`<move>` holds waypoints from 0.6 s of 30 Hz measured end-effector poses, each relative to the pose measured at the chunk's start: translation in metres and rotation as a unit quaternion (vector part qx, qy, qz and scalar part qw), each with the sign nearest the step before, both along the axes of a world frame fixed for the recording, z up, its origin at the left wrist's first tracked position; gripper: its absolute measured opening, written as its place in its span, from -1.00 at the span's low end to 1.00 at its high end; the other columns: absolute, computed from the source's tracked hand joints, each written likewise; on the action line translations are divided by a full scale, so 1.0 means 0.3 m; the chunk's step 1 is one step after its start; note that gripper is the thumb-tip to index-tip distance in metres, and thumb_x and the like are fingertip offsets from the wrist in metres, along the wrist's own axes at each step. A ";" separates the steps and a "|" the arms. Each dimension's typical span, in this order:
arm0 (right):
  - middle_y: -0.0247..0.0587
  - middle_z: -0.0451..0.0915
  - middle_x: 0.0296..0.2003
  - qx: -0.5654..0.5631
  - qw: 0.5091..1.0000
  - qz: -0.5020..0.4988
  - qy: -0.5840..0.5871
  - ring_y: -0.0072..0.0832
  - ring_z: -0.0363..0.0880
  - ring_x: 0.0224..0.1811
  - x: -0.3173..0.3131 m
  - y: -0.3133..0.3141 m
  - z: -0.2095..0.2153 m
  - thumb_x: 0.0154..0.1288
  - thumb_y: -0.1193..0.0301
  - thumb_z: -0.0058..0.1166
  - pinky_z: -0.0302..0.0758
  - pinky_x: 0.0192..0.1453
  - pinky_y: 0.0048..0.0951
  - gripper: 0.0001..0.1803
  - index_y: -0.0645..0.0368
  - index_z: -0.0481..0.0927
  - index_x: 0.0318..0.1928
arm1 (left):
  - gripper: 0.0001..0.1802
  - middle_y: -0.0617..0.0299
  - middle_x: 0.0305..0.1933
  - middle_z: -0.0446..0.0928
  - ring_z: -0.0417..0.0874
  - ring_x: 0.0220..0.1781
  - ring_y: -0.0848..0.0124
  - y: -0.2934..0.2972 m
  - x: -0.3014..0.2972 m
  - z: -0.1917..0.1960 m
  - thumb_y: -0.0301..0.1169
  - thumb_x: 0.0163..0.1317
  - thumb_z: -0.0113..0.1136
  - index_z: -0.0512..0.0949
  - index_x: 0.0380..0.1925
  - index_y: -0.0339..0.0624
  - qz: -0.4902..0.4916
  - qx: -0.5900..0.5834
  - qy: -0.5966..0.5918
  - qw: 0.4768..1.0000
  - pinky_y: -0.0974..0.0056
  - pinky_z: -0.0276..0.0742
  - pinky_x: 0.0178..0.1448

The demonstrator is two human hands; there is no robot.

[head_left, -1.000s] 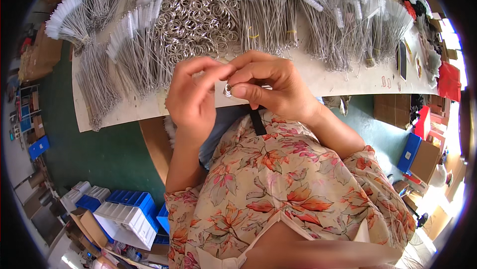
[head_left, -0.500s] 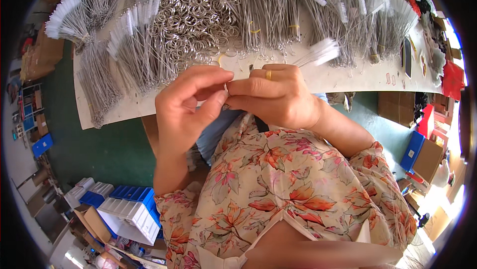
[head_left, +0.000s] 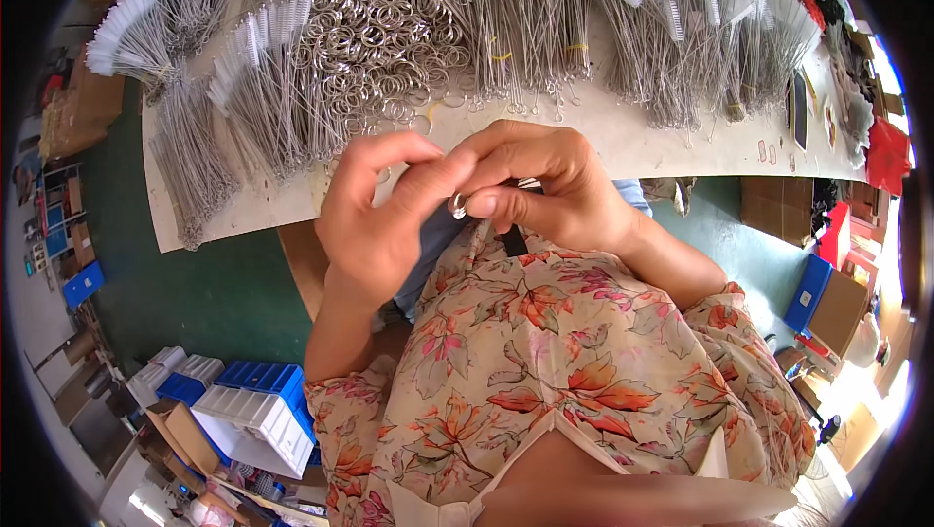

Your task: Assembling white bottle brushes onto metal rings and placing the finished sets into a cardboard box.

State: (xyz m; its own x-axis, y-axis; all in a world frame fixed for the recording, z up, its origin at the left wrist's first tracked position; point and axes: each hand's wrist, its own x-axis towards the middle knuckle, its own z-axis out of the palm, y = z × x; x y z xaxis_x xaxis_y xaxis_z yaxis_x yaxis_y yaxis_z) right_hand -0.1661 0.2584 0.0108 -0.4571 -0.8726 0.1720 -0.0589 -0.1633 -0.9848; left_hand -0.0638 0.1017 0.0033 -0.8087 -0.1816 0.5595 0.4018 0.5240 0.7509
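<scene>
Just in front of the table's near edge, both hands meet over my lap. My right hand [head_left: 559,186] is closed, its thumb and forefinger pinching a small shiny metal ring [head_left: 457,205]. Thin wire ends [head_left: 526,182] show between the right fingers; their other ends are hidden. My left hand [head_left: 384,220] touches the right fingertips from the left, its thumb and forefinger bent together just above the ring. Whatever lies between those left fingertips is hidden.
On the white table [head_left: 263,220], a heap of metal split rings [head_left: 379,36] lies between piles of wire-handled white bristle brushes [head_left: 530,40]. A dark flat object [head_left: 797,110] rests at the right. White and blue plastic bins [head_left: 255,420] stand lower left; a cardboard box [head_left: 775,211] sits at right.
My hands have turned, bringing the ring into plainer view below the fingertips. The white brush heads that stuck out beyond my right hand over the table no longer show there.
</scene>
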 end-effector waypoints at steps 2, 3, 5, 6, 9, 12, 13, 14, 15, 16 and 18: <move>-0.17 0.56 -0.25 0.061 0.977 0.041 -0.199 -0.45 0.56 -0.29 -0.010 0.006 0.014 0.08 0.60 0.17 0.52 -0.26 -0.52 -0.89 0.30 0.61 -0.32 | -0.80 0.19 -0.26 0.45 0.43 -0.43 0.56 0.010 0.005 0.017 -0.56 0.19 0.10 0.55 -0.17 -0.30 0.025 -0.096 0.002 0.995 0.49 0.33 -0.40; -0.17 0.56 -0.25 0.060 0.977 0.042 -0.199 -0.45 0.56 -0.29 -0.005 0.006 0.013 0.08 0.60 0.17 0.52 -0.26 -0.52 -0.89 0.30 0.61 -0.32 | -0.80 0.19 -0.26 0.45 0.43 -0.43 0.56 0.010 0.002 0.015 -0.56 0.19 0.10 0.55 -0.17 -0.30 0.025 -0.097 0.002 0.995 0.49 0.33 -0.40; -0.14 0.56 -0.25 -0.017 1.000 -0.015 0.021 -0.44 0.56 -0.37 0.011 0.002 0.002 0.10 0.58 0.16 0.52 -0.31 -0.49 -0.90 0.30 0.61 -0.32 | -0.79 0.19 -0.26 0.46 0.46 -0.40 0.56 0.010 -0.007 0.008 -0.57 0.20 0.08 0.50 -0.14 -0.35 0.003 0.019 -0.010 1.000 0.51 0.36 -0.38; -0.20 0.56 -0.24 -0.064 0.985 -0.057 0.148 -0.48 0.53 -0.45 0.013 -0.006 -0.020 0.03 0.57 0.17 0.48 -0.42 -0.49 -0.88 0.27 0.62 -0.35 | -0.77 0.12 -0.19 0.49 0.54 -0.27 0.50 0.030 0.002 0.011 -0.59 0.20 0.06 0.46 -0.11 -0.39 -0.032 0.255 -0.106 0.961 0.49 0.46 -0.27; -0.31 0.57 -0.25 -0.106 0.888 -0.075 0.441 -0.58 0.49 -0.52 -0.021 0.007 -0.037 -0.14 0.55 0.17 0.41 -0.52 -0.54 -0.80 0.22 0.63 -0.38 | -0.77 0.06 -0.10 0.50 0.56 -0.12 0.42 -0.010 0.000 0.002 -0.60 0.20 0.05 0.46 -0.12 -0.41 -0.171 0.487 -0.161 0.841 0.42 0.50 -0.09; -0.41 0.57 -0.25 -0.125 0.826 -0.104 0.540 -0.65 0.43 -0.56 -0.033 0.002 -0.037 -0.28 0.48 0.17 0.34 -0.58 -0.57 -0.72 0.18 0.64 -0.39 | -0.76 0.01 -0.06 0.50 0.54 -0.05 0.37 -0.024 0.008 -0.010 -0.62 0.18 0.06 0.48 -0.13 -0.41 -0.183 0.444 -0.162 0.862 0.34 0.46 0.06; -0.41 0.57 -0.25 -0.133 0.793 -0.107 0.585 -0.66 0.42 -0.57 -0.038 0.001 -0.038 -0.28 0.47 0.18 0.33 -0.59 -0.57 -0.72 0.18 0.63 -0.39 | -0.76 0.02 -0.07 0.50 0.54 -0.05 0.37 -0.024 0.009 -0.008 -0.64 0.17 0.05 0.49 -0.13 -0.42 -0.180 0.421 -0.166 0.873 0.32 0.44 0.09; -0.41 0.57 -0.25 -0.132 0.793 -0.107 0.584 -0.66 0.42 -0.57 -0.040 0.000 -0.049 -0.28 0.47 0.18 0.33 -0.59 -0.57 -0.72 0.18 0.63 -0.39 | -0.76 0.02 -0.07 0.50 0.54 -0.05 0.37 -0.025 0.013 -0.004 -0.64 0.17 0.05 0.49 -0.13 -0.42 -0.179 0.422 -0.167 0.873 0.32 0.44 0.09; -0.42 0.56 -0.25 -0.144 0.784 -0.105 0.595 -0.66 0.42 -0.57 -0.039 0.000 -0.064 -0.29 0.48 0.18 0.33 -0.59 -0.57 -0.71 0.17 0.63 -0.38 | -0.74 0.01 -0.09 0.50 0.55 -0.07 0.37 -0.026 0.017 0.004 -0.67 0.14 0.05 0.49 -0.13 -0.43 -0.159 0.355 -0.171 0.905 0.33 0.47 0.05; -0.42 0.56 -0.26 -0.154 0.774 -0.104 0.606 -0.67 0.42 -0.56 -0.038 0.000 -0.073 -0.30 0.48 0.18 0.33 -0.60 -0.58 -0.71 0.17 0.63 -0.38 | -0.72 0.01 -0.10 0.51 0.56 -0.09 0.37 -0.025 0.022 0.012 -0.70 0.11 0.05 0.49 -0.12 -0.44 -0.138 0.286 -0.175 0.932 0.34 0.50 0.01; -0.38 0.55 -0.29 -0.143 0.816 -0.077 0.554 -0.66 0.42 -0.56 -0.036 -0.003 -0.061 -0.23 0.49 0.20 0.33 -0.59 -0.59 -0.75 0.18 0.63 -0.38 | -0.69 0.00 -0.12 0.51 0.58 -0.13 0.36 0.018 0.039 0.044 -0.71 0.08 0.06 0.49 -0.11 -0.44 -0.073 0.222 -0.132 0.963 0.36 0.53 -0.06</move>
State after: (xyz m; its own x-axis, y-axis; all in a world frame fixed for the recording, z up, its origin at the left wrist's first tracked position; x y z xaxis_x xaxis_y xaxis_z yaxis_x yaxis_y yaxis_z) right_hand -0.1769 0.2575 -0.0074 0.0175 -0.6711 0.7411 -0.9296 -0.2838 -0.2351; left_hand -0.0520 0.1069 0.0166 -0.9473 -0.2286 0.2245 0.2118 0.0792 0.9741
